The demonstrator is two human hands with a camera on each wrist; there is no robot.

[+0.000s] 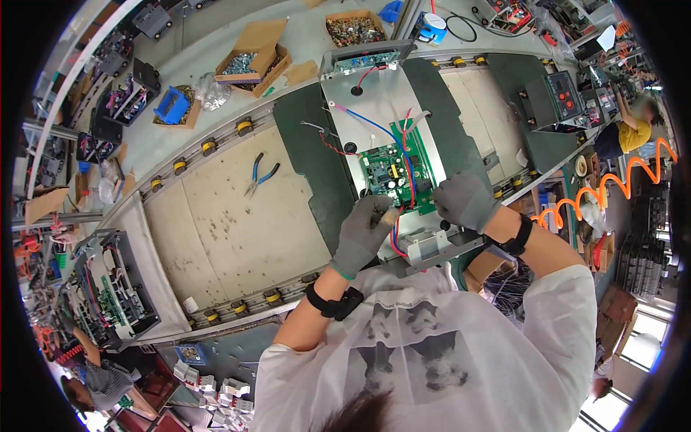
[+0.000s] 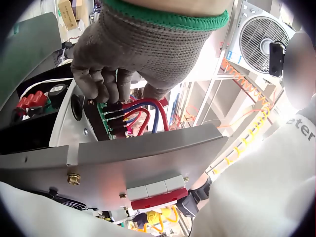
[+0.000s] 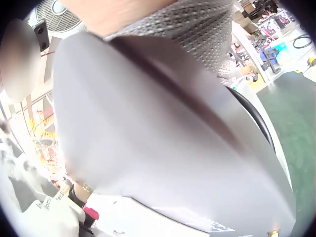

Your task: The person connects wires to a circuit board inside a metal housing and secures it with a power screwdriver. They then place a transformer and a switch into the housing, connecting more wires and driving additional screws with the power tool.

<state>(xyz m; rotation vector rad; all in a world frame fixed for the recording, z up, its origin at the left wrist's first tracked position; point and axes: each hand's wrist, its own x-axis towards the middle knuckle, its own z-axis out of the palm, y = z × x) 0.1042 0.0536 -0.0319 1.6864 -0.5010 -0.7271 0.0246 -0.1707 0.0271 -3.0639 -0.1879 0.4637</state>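
Note:
A green circuit board (image 1: 385, 169) lies on a silvery metal chassis (image 1: 345, 97), with red and blue wires (image 1: 410, 173) running over it. At the board's lower left corner, my gloved left hand (image 1: 364, 232) has its fingers curled down on the board edge. The left wrist view shows those fingertips just above a row of wire terminals (image 2: 116, 121), thumb beside thick red and blue wires (image 2: 159, 116). Against the board's lower right edge is my gloved right hand (image 1: 464, 201), knuckles bent; its fingertips are hidden. A grey metal panel (image 3: 148, 128) blocks them in the right wrist view.
Pliers (image 1: 258, 176) with blue handles lie on the conveyor's pale surface left of the green base plate (image 1: 295, 137). Boxes of small screws (image 1: 248, 61) stand along the far bench. Another unit (image 1: 554, 97) sits to the right, near a person in yellow.

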